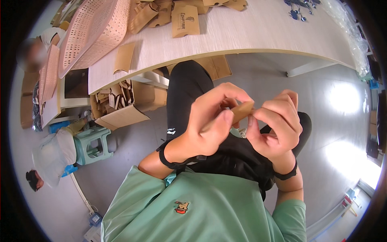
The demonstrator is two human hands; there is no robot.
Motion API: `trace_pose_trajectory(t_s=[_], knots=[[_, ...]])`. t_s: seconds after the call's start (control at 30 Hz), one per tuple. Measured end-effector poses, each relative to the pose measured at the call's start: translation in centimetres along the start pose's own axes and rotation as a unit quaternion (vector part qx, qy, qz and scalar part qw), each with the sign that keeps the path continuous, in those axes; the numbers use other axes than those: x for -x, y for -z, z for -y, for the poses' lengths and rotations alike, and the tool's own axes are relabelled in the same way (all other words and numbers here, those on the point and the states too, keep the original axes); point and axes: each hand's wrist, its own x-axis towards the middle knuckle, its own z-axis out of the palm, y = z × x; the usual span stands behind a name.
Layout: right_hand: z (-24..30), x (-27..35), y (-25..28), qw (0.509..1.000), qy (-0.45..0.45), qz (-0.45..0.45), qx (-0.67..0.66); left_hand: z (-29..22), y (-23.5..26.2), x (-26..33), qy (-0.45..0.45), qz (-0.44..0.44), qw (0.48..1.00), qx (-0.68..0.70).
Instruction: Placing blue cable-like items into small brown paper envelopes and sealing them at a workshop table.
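Note:
In front of my lap, my left hand [211, 121] is closed around a small brown cardboard pillow box [243, 110], with the thumb on its near side and fingers curled over it. The thumb and forefinger of my right hand [278, 127] pinch the box's right end, its other fingers folded in. Most of the box is hidden by my fingers, so I cannot see inside it. Just below, between my hands, a small shiny silvery piece [242, 132] shows; I cannot make out what it is or whether it is held.
Several matching boxes [185, 22] lie on the table [242, 34] ahead, beside a pink perforated basket [94, 34]. Dark corded pieces [297, 12] and clear plastic wrap [350, 32] are at right. Below stand an open carton [125, 115] and a green stool [93, 145]. Another person [34, 52] is far left.

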Motion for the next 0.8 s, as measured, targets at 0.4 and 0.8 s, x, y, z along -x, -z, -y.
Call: trace_pose_trajectory(t_s=[0.4,0.8], knots=[[-1.8,-3.8,-3.5,0.978,0.142,0.129,0.077,-3.1,5.1,-0.9,0.031,-0.072,0.954,0.289],[-6.3,-10.3,-11.9,0.947,-0.050,0.153,0.277,-1.7,13.8,-4.9,-0.128,-0.144,0.666,-0.721]])
